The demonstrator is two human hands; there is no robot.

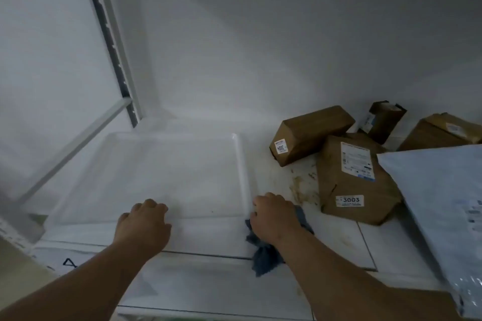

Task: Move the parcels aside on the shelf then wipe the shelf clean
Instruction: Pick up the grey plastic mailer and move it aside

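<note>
White shelf (182,177), pale wall behind, and the left half lies open for sweeping. Right hand (273,214) presses a soft blue rag (263,253), fingers curled over its bunched middle; left hand (144,224) rests on the shelf front, fingers curled, holding nothing. Parcels huddle right: the brown parcel marked 3003 (352,180) looks light, papery, best shoved by its flat side. Grime (302,185) sits just beside it, a grey mailer bag (438,203) crowding the corner, so room there is tight.
</note>
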